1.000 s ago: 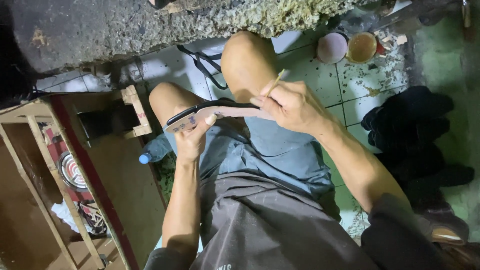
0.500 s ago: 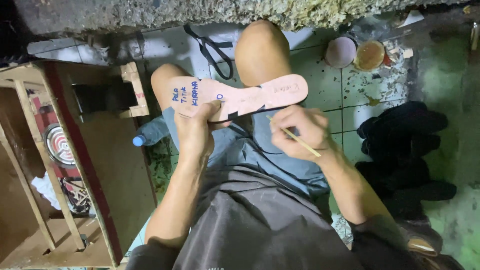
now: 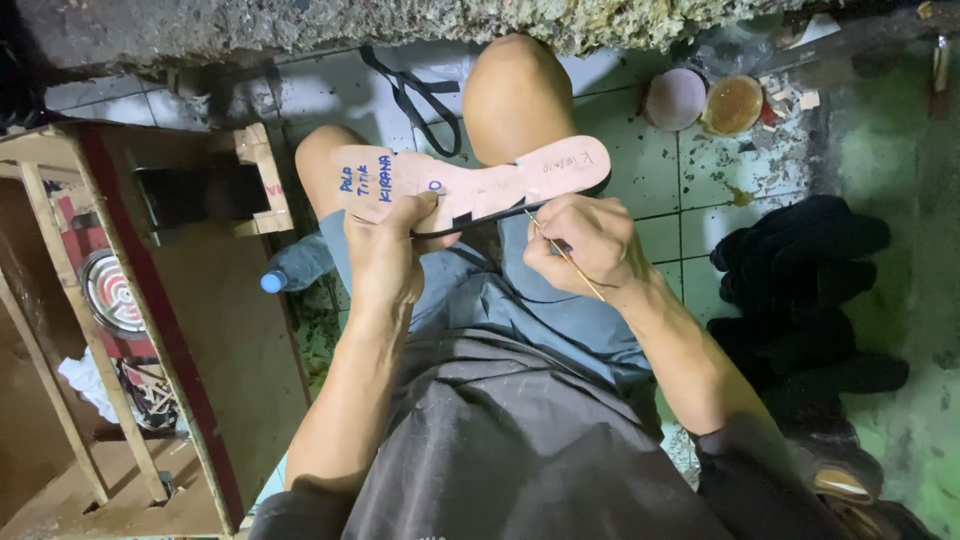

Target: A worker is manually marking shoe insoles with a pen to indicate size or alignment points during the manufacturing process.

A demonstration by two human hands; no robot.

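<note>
Holding sole (image 3: 480, 180), left hand (image 3: 385, 255); right hand (image 3: 590, 245) stick (image 3: 565, 255).

Pale tiled floor (image 3: 700, 225), rough concrete ledge (image 3: 300, 25), wooden frame (image 3: 60, 300) at left.

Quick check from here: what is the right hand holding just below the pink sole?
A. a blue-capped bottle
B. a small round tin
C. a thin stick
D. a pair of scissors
C: the right hand pinches a thin stick slanting up toward the underside of the pink sole, which the left hand steadies over the knees.
</note>
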